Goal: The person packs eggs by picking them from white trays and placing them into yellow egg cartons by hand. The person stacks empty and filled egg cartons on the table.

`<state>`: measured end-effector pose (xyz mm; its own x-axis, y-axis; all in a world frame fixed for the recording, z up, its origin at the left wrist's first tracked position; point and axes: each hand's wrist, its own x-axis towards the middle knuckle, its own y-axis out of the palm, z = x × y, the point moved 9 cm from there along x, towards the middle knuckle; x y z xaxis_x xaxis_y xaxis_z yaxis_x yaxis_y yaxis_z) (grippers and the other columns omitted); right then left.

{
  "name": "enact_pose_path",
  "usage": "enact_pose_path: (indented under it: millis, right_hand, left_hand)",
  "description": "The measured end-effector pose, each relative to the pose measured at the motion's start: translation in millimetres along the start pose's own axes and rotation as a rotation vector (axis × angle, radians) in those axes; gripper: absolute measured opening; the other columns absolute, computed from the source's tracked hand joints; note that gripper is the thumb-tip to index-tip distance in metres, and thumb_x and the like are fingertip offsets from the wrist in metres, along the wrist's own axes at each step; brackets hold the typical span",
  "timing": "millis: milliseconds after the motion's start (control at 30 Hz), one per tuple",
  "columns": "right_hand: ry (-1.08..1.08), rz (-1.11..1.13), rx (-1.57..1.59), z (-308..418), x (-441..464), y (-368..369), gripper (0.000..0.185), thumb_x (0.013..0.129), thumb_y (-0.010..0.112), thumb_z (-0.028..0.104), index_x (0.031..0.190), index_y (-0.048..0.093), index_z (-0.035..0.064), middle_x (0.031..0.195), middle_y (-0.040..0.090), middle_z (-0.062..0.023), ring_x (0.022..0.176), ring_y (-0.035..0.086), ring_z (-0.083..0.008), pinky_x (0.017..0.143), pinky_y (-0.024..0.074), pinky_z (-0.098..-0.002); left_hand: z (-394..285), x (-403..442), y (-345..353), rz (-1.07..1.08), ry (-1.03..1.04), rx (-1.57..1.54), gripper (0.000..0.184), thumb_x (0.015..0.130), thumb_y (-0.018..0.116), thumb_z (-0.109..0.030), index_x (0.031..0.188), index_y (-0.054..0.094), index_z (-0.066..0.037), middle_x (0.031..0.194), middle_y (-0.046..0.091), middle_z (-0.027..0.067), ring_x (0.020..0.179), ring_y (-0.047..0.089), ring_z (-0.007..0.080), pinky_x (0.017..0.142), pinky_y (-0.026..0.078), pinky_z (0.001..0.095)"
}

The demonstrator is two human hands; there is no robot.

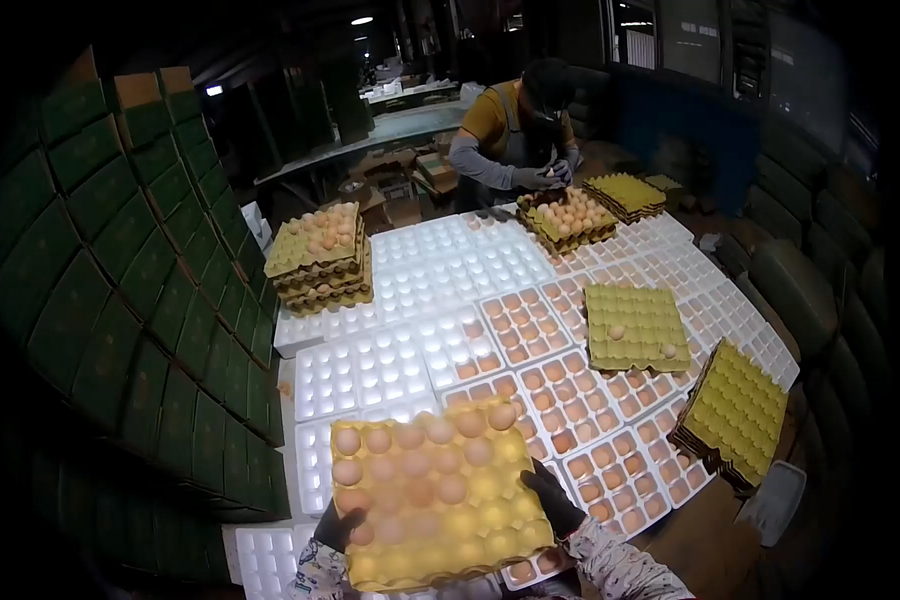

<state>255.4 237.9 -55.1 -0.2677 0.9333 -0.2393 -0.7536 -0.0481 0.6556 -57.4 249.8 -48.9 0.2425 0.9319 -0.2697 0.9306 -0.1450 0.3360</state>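
A yellow egg tray (485, 552) is held up close in front of me, tilted toward me. Eggs (410, 435) fill its far rows and left side, while cups at the near right are bare. My left hand (341, 525), in a dark glove, grips the tray's left edge. On the opposite edge is my right hand (552, 500), also gloved and closed around the rim. Fingers under the tray are hidden. Below it lie white foam egg boxes, some with eggs (572, 405) in their cells, others with bare cells (375, 365).
Stacked egg trays (320, 265) with eggs on top stand at the back left. A yellow tray (637, 325) holding two eggs and a tilted tray stack (738, 410) lie right. Green cartons (185, 300) line the left. Across the table, a person (520, 140) handles eggs beside another stack (568, 225).
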Motion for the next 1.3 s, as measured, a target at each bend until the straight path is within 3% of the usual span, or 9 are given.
enact_pose_path:
  millis: [167,367,500,567,667,900,1067,1167,1300]
  right_hand:
    - [-0.044,-0.165,-0.135,61,-45,-130,0.054,0.085,0.055,0.018,0.134,0.038,0.0029,0.119,0.054,-0.0092,0.104,0.054,-0.0194,0.088,0.0454,-0.0329]
    - [-0.025,-0.13,-0.218,124,-70,-235,0.06,0.089,0.055,0.021,0.14,0.028,0.005,0.13,0.045,-0.0106,0.115,0.047,-0.0212,0.095,0.0412,-0.0349]
    - [-0.058,-0.183,-0.609,131,-66,-276,0.063,0.091,0.055,0.028,0.141,0.026,0.0038,0.133,0.044,-0.0106,0.12,0.043,-0.0227,0.099,0.0359,-0.0328]
    - [-0.244,-0.391,-1.19,122,-53,-329,0.061,0.088,0.058,0.029,0.136,0.034,0.0007,0.131,0.047,-0.017,0.118,0.048,-0.0292,0.097,0.0378,-0.0366]
    - [-0.829,-0.468,-1.517,194,-84,-224,0.055,0.08,0.065,0.023,0.126,0.046,-0.0008,0.12,0.053,-0.0218,0.107,0.052,-0.0386,0.088,0.0425,-0.0435]
    - [-0.904,-0.138,-1.639,172,-85,-137,0.046,0.071,0.072,0.016,0.113,0.055,0.0078,0.104,0.058,-0.0126,0.092,0.055,-0.0317,0.081,0.0429,-0.0417]
    - [-0.84,0.253,-1.704,142,-79,-95,0.039,0.074,0.07,0.01,0.11,0.055,0.007,0.1,0.058,-0.011,0.089,0.054,-0.0318,0.079,0.043,-0.0417]
    - [-0.922,0.188,-1.613,140,-81,-94,0.041,0.073,0.07,0.013,0.111,0.055,0.0061,0.101,0.058,-0.0118,0.09,0.055,-0.0336,0.078,0.045,-0.0423]
    - [-0.592,0.317,-1.796,107,-51,-74,0.037,0.073,0.068,0.02,0.105,0.057,0.0062,0.099,0.059,-0.0116,0.087,0.056,-0.0324,0.076,0.0448,-0.0427]
  left_hand:
    - [83,40,123,0.09,-0.029,-0.041,0.062,0.086,0.06,-0.031,0.133,0.036,0.0,0.123,0.051,0.0149,0.107,0.055,0.0259,0.091,0.048,0.0407]
    - [175,67,218,-0.024,-0.002,0.015,0.061,0.084,0.063,-0.029,0.132,0.038,-0.001,0.122,0.052,0.0144,0.103,0.056,0.0241,0.089,0.049,0.0391]
    - [209,62,211,-0.26,0.091,0.307,0.061,0.083,0.066,-0.028,0.131,0.04,-0.001,0.12,0.053,0.0141,0.101,0.057,0.0228,0.088,0.049,0.038]
    - [200,51,199,-0.399,0.193,0.644,0.061,0.082,0.067,-0.028,0.131,0.041,-0.001,0.12,0.053,0.014,0.1,0.057,0.0222,0.088,0.049,0.0375]
    - [96,11,264,-0.317,0.73,1.314,0.067,0.061,0.079,-0.017,0.12,0.051,-0.005,0.096,0.055,0.0132,0.084,0.056,0.0283,0.078,0.049,0.0383]
    - [136,29,274,0.116,0.124,1.797,0.045,0.071,0.065,-0.038,0.109,0.056,-0.015,0.089,0.06,0.0124,0.085,0.062,0.0297,0.071,0.05,0.0435]
    - [127,30,252,0.069,0.386,1.143,0.046,0.067,0.074,-0.027,0.105,0.059,-0.007,0.095,0.061,0.0139,0.084,0.061,0.0335,0.076,0.05,0.0423]
    - [136,23,222,-0.031,0.13,0.474,0.038,0.077,0.067,-0.016,0.11,0.053,-0.004,0.098,0.059,0.0108,0.09,0.062,0.024,0.077,0.052,0.0345]
    - [146,32,201,-0.036,0.04,-0.191,0.029,0.078,0.064,-0.012,0.104,0.055,-0.002,0.089,0.059,0.0086,0.082,0.06,0.0183,0.066,0.051,0.032]
